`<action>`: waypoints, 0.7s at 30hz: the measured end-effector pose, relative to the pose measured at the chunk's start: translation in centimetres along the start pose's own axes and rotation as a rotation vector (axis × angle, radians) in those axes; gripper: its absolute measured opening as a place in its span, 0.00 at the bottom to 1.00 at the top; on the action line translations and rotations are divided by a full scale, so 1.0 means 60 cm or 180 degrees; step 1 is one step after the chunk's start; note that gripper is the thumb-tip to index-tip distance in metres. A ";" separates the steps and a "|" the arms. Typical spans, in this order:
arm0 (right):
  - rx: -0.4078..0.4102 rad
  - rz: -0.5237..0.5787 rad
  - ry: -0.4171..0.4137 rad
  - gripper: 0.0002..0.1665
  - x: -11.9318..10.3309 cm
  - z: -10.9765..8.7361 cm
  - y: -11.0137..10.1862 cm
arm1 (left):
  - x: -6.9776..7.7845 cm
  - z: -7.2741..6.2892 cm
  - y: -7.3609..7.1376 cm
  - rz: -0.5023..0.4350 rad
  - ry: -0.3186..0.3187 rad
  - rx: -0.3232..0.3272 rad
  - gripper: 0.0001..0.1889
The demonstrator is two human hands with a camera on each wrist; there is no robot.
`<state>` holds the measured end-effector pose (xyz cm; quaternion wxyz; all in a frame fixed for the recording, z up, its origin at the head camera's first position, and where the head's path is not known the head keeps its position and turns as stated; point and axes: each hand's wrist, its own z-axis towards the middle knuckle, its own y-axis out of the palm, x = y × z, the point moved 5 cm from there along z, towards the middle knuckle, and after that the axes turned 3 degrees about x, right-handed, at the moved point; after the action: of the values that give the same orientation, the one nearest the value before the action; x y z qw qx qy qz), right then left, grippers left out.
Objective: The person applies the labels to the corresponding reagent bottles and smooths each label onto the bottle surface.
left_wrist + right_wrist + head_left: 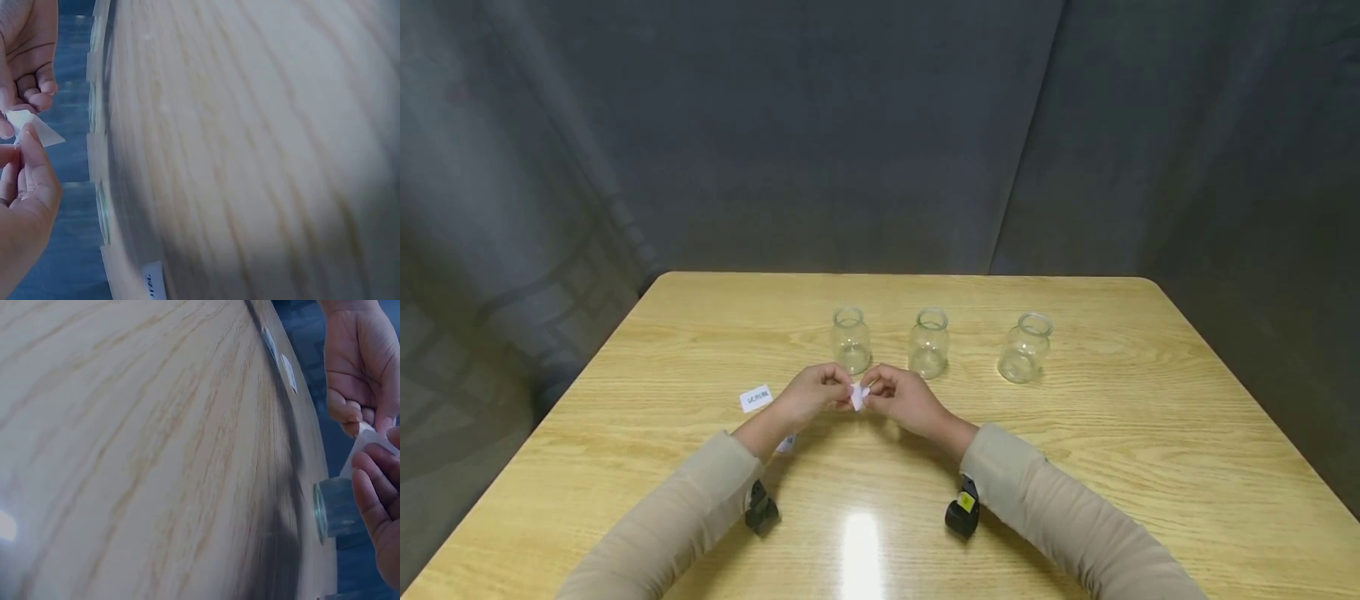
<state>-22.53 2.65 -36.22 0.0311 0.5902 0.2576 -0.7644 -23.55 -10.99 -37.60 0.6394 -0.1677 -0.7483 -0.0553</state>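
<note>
Between both hands, a small white paper label (857,397) is pinched by thumb and fingers from either side, above the table. My left hand (811,390) grips its left edge; my right hand (901,400) grips the right. In the left wrist view, one pointed corner of the label (45,130) hangs free. Just beyond the hands stands a clear glass jar (851,343), with a second jar (928,346) to its right. Left of my left hand lies a white label with printed characters (756,398). Another label (786,444) is partly hidden under the left wrist.
A third open glass jar (1025,350) stands farther right in the same row. The wooden table (1150,433) extends to both sides and reflects a bright light near its front. Dark curtains (850,150) hang behind it. Black wrist cameras are strapped under both sleeves.
</note>
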 end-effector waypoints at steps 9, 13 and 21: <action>-0.0087 -0.0411 -0.0178 0.09 0.000 0.002 -0.001 | -0.006 -0.001 -0.005 0.0062 -0.0001 -0.0028 0.05; 0.0055 -0.0511 -0.0201 0.07 -0.004 0.001 -0.005 | -0.005 -0.003 -0.006 0.0064 0.0027 -0.0083 0.05; 0.0235 -0.0575 -0.0421 0.06 -0.008 -0.002 -0.015 | -0.003 -0.005 -0.006 0.0122 -0.0004 -0.0019 0.05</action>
<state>-22.61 3.33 -35.49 -0.0428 0.5136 0.2788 -0.8104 -23.38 -11.45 -37.71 0.6393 -0.1839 -0.7452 -0.0452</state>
